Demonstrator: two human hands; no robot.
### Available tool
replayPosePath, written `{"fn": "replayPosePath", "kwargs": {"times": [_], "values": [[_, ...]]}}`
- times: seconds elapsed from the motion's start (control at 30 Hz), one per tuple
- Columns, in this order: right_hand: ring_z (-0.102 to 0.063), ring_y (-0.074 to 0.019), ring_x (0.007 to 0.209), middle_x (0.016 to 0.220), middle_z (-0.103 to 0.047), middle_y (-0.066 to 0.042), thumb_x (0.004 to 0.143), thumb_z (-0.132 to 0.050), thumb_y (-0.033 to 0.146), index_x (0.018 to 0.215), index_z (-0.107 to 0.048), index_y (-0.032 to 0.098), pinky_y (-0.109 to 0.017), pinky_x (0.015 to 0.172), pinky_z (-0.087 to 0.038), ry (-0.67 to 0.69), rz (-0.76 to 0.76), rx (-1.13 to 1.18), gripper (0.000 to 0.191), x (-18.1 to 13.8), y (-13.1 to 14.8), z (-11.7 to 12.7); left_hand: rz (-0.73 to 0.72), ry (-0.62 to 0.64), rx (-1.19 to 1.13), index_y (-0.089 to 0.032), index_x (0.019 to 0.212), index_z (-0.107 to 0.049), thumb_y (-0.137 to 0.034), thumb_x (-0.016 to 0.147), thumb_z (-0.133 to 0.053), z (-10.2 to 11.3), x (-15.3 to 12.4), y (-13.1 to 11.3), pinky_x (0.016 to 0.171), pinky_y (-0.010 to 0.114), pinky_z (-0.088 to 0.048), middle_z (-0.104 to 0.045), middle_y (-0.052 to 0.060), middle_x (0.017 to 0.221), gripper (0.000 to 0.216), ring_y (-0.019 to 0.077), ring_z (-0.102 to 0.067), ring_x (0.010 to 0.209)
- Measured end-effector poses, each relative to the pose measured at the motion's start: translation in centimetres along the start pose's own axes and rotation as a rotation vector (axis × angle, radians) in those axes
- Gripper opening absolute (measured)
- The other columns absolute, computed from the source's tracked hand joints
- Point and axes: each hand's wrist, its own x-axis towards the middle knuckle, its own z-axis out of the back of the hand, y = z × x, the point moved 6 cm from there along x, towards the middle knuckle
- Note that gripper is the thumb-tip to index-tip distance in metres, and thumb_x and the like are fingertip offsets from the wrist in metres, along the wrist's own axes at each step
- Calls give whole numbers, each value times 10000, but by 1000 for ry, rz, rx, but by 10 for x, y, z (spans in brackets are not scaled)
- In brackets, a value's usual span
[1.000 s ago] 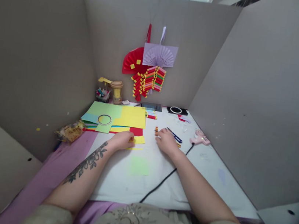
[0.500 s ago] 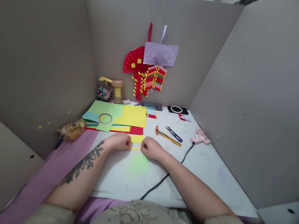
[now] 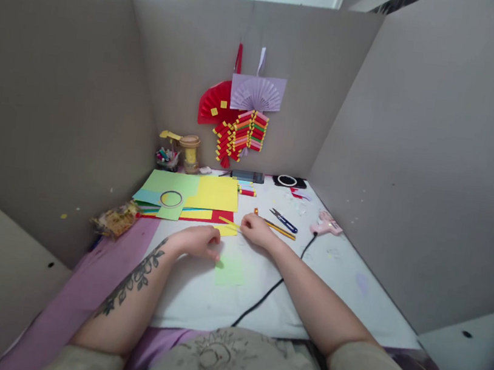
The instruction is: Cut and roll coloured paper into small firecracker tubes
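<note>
My left hand [image 3: 200, 242] rests curled on the white table, its fingertips touching the upper left corner of a small light green paper square [image 3: 230, 271]. My right hand [image 3: 257, 232] is pinched on a thin yellow paper strip [image 3: 229, 222], holding it just above a small yellow paper piece [image 3: 224, 230]. Both hands sit close together in front of a stack of coloured paper sheets [image 3: 200, 194].
A tape ring [image 3: 171, 199] lies on the coloured sheets. Small scissors [image 3: 284, 219], a yellow pencil [image 3: 278, 229] and a pink glue gun [image 3: 325, 224] with a black cord [image 3: 266, 293] lie to the right. Jars [image 3: 189, 152] stand at the back; paper fans [image 3: 241, 95] hang on the wall.
My right hand moved from the pencil over to the left, took the thin yellow strip and lifted it. My left hand slid down to the green square.
</note>
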Motion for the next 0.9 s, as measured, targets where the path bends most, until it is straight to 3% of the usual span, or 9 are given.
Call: {"fn": "replayPosePath", "kwargs": {"times": [0.1,0.23,0.47,0.63,0.77,0.9], "values": [[-481,-120,575,608,-529,30,718,-479,178,670,-466,197,-224,548,-348,-99,-92,175,54,-7,-2,7,-94,-61,13,-195,1044,-549,-536,622,-657,-5,-1,-20,691,264,-390,-574,68,1009,554,218,-534,873],[-514,-121,547,590,-535,47,725,-488,225,700,-458,207,-229,528,-378,-186,-135,396,42,-13,-7,11,-137,-118,39,-186,1029,-558,-536,641,-650,-12,2,-41,789,304,-394,-542,88,1024,530,244,-508,947],[-513,-118,538,616,-530,49,687,-530,242,721,-487,207,-241,522,-403,-275,-113,546,64,-9,-26,9,-114,-113,31,-181,887,-564,-404,612,-670,-23,8,-58,718,297,-392,-555,72,921,370,231,-507,854],[-511,-117,540,637,-554,37,675,-560,265,799,-549,201,-244,520,-408,-273,-146,598,140,-10,-31,7,-124,-76,-205,-195,855,-528,-209,605,-590,-22,8,-52,593,242,-359,-552,3,796,257,157,-493,693],[-515,-110,556,685,-581,27,666,-598,293,942,-596,192,-243,534,-409,-284,-203,730,293,-11,-35,7,-86,-190,-531,-191,964,-492,-184,634,-558,-9,9,-36,572,220,-376,-545,-9,801,336,141,-512,695],[-486,-93,536,640,-566,27,648,-646,313,756,-600,182,-230,531,-384,-276,-245,875,176,-15,-33,13,31,-318,-751,-185,1077,-481,-190,653,-572,-5,11,-17,589,221,-412,-566,16,867,433,144,-551,726]]}}
